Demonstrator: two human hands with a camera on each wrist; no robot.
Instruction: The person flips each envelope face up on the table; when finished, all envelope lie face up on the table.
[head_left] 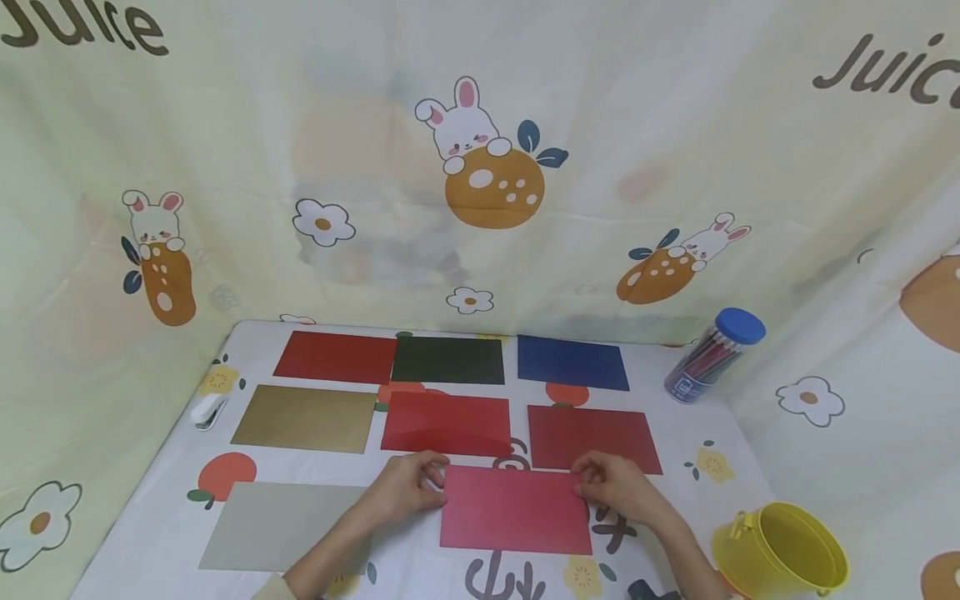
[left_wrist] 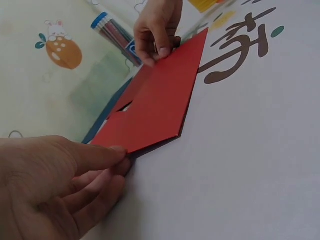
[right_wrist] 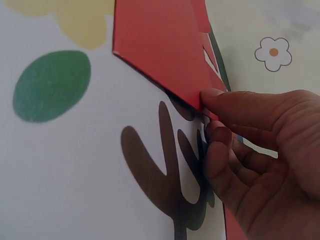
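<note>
A pinkish-red rectangular card [head_left: 516, 510] is stretched between both hands at the front of the table. My left hand [head_left: 401, 486] pinches its far left corner between thumb and fingers. At the far right corner, my right hand [head_left: 618, 490] pinches it the same way. In the right wrist view, the card's near edge [right_wrist: 150, 76] casts little shadow, close over the cloth. Just beyond lie a bright red card [head_left: 446, 423] and a darker red card [head_left: 592, 437]. A grey card [head_left: 285, 521] lies flat, partly hidden by the left forearm.
Behind are a gold card [head_left: 303, 418] and a back row of red [head_left: 335, 357], dark green [head_left: 448, 360] and blue [head_left: 573, 362] cards. A white stapler [head_left: 208, 412] sits left; a blue-lidded pencil tube [head_left: 712, 357] and yellow bucket [head_left: 780, 550] stand right. Printed curtains enclose the table.
</note>
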